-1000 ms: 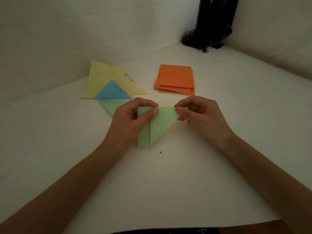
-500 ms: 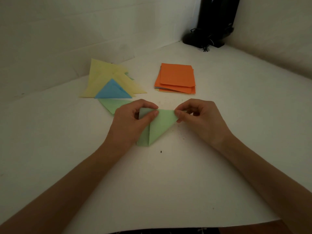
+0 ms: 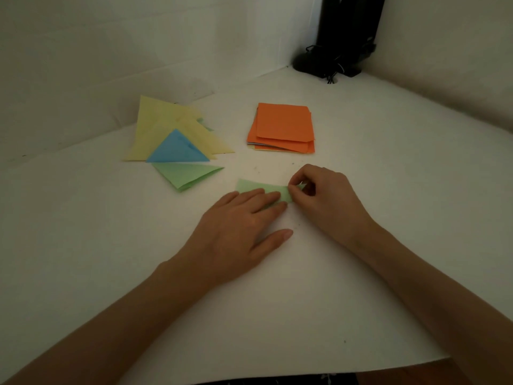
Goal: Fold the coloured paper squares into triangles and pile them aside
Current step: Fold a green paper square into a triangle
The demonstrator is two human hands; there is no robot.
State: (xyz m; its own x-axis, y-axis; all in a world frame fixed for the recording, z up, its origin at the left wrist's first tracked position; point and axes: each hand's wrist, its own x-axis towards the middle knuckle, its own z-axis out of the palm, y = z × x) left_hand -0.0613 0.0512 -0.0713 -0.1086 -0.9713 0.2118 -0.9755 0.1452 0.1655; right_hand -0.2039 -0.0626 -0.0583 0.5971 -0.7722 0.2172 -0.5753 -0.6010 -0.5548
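Table: white surface (image 3: pixel 277 315), nearest the viewer, with both forearms reaching across it.
Left hand: the left hand (image 3: pixel 238 226) lies palm down with fingers straight and spread, pressing on the paper.
Right hand: the right hand (image 3: pixel 324 201), just right of the left fingertips, has curled fingers pinching the paper's right end.
Green paper: the green paper (image 3: pixel 258 187) lies on the table under the left hand, with only a strip showing beyond the fingers.
Change: a moment ago both hands pinched its top corners; the left hand now lies flat on it.
Meaning: the fold is probably being creased, and this piece is not yet on the pile.
Folded pile: beyond and left of the left hand lie a green triangle (image 3: pixel 186 175), a blue triangle (image 3: pixel 177 150) and yellow triangles (image 3: pixel 158 120), overlapping.
Unfolded stack: beyond the right hand sits an orange-topped stack (image 3: pixel 283 123) of squares, so more folding remains.
Far corner: a black stand (image 3: pixel 349 37).
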